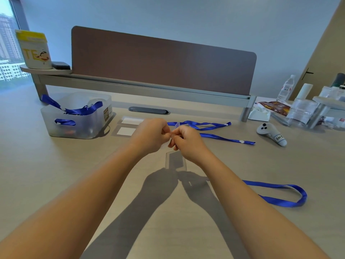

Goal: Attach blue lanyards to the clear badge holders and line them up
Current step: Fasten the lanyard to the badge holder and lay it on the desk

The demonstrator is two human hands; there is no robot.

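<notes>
Just left of the brown divider panel (162, 58), on the desk (56, 174), a frosted plastic bin (78, 118) is sitting with a tangle of glossy blue lanyards (82, 110) spilling over its rim; there's a small brown label on its side, too blurry to read. Below the panel, mid-desk, the left hand (149, 135) and right hand (188, 141) are pinching together, fingers curled tight on the top edge of a clear badge holder (175, 161), which is hanging down between them, floppy and see-through. Two more holders with white cards (127, 131) are lying side by side beside the bin. Flat ribbon lanyards (205, 125) are stretching right of the hands, and another one (287, 200) is looping nearer the camera. Further right, a grey controller (270, 134) is wearing a handwritten tag, something like "Hoo 5". A pouch (35, 50) left of the panel is showing "TE".
</notes>
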